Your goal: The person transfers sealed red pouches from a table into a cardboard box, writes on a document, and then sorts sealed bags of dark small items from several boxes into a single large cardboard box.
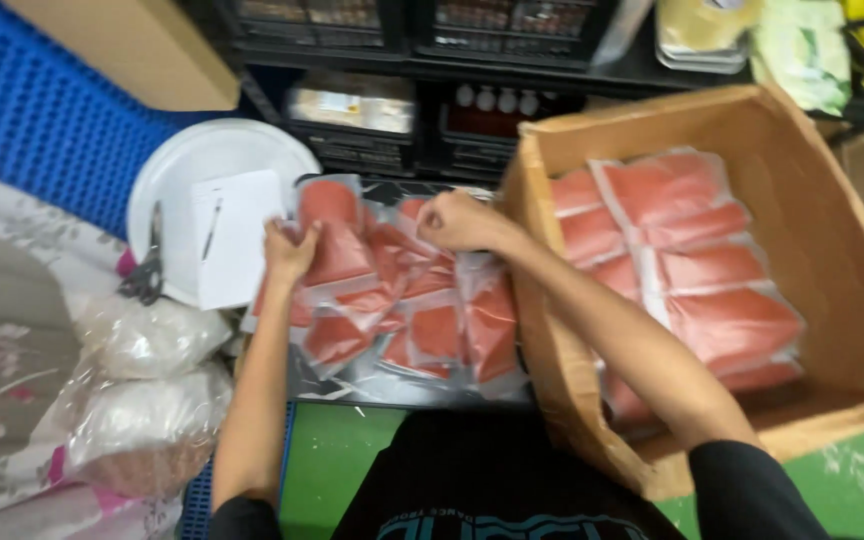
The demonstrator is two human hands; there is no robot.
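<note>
**Ana:** Hands first: the left hand [287,250] is closed on the edge of one clear pouch of orange-red powder [330,232], pinching it at the upper left of the heap. The right hand [457,222] is curled into a loose fist on top of the pile of sealed pouches [422,320]; I can't tell whether it actually grips one or only presses down.

**Ben:** Where does that pile sit?

**Ana:** On a dark tray [352,385] directly in front of the person, between a white round lid [202,165] on the left and a big cardboard box [832,250] on the right. The box already holds more of the same pouches [692,270], laid flat in overlapping rows.

**Ben:** How would you expect a pouch to handle?

**Ana:** Light and floppy, I'd judge. The film looks glossy, so they probably slide over each other easily, and the filling seems to shift, leaving flat empty margins. Those sealed margins or a corner look like the safest place to pinch; squeezing the filled middle could strain a seam.

**Ben:** Anything else nearby?

**Ana:** A sheet of white paper [237,235] with a pen on it lies on the lid, scissors [147,262] rest at its left rim, and two bulging clear bags [147,385] sit below them beside flowered cloth [2,340].
</note>
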